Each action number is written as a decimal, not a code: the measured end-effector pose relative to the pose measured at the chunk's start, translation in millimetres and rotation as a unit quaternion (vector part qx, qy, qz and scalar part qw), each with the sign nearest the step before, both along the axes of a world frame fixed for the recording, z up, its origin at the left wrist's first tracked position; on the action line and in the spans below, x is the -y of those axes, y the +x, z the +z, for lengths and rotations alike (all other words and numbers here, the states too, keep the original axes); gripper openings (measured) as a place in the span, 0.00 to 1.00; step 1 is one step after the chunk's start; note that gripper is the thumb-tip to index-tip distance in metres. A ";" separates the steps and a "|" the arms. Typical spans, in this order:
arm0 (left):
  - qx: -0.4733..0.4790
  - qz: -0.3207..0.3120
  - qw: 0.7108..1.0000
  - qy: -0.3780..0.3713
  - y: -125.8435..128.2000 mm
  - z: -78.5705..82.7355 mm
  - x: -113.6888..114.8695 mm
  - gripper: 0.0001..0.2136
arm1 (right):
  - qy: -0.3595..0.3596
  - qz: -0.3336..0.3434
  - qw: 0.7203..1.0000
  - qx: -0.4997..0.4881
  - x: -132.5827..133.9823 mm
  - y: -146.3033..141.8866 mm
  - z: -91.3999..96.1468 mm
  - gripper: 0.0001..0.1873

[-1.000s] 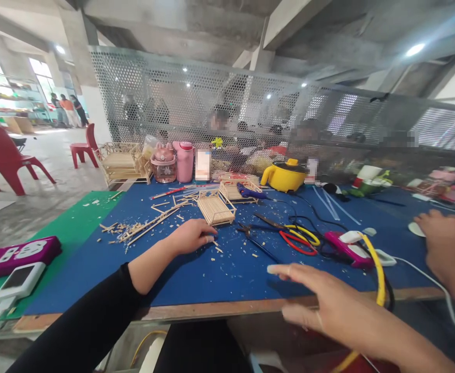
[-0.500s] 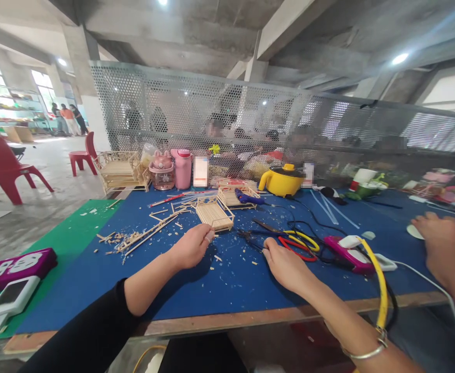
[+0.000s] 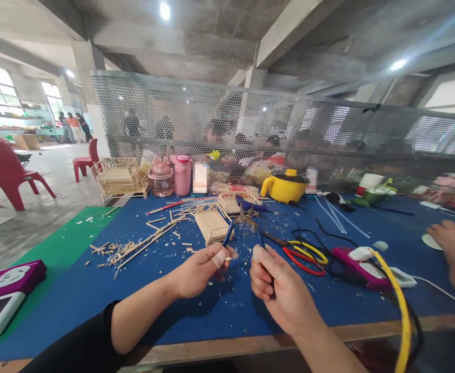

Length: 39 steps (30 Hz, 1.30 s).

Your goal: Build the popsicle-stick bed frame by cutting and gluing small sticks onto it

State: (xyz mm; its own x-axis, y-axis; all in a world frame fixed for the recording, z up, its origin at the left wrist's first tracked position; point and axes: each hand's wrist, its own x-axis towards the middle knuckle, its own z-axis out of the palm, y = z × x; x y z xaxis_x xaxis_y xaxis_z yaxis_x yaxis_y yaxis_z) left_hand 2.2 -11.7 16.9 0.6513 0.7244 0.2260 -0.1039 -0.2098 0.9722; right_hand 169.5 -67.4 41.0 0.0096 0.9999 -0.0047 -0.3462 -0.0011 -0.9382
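My right hand (image 3: pixel 279 280) is closed round one blue handle of a pair of open cutting pliers (image 3: pixel 246 217), raised above the table with the jaws pointing away from me. The other blue handle reaches the fingers of my left hand (image 3: pixel 200 267). Between the thumb and fingers of my left hand is a small pale wooden stick (image 3: pixel 229 258), partly hidden. Just beyond, a miniature bed-like frame of thin sticks (image 3: pixel 211 223) lies on the blue mat (image 3: pixel 161 305). Behind it stands a second small stick frame (image 3: pixel 231 204), with a blue glue gun (image 3: pixel 252 205) beside it.
Loose sticks and offcuts (image 3: pixel 126 254) lie left. Scissors with red and yellow handles (image 3: pixel 305 256), cables and a purple power bank (image 3: pixel 361 267) are on the right. A yellow pot (image 3: pixel 285 186) and pink bottle (image 3: pixel 181 175) stand behind. Another person's hand (image 3: pixel 452 243) rests far right.
My right hand has lifted the pliers off the mat, and their handles are now spread. My left hand has come to the other handle, still pinching the small stick. The view has shifted slightly.
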 end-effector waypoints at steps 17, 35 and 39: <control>0.080 0.077 0.985 -0.134 7.6 3.4 6.3 0.20 | 0.156 0.080 0.969 0.175 -17.7 18.7 -4.1 0.50; 0.030 0.291 0.955 0.040 0.3 1.2 -1.6 0.17 | 0.049 0.168 0.895 0.410 -1.2 15.5 -1.4 0.47; 0.017 0.298 0.953 0.050 0.6 0.9 -1.2 0.17 | 0.044 0.162 0.903 0.397 -0.5 13.5 -2.6 0.47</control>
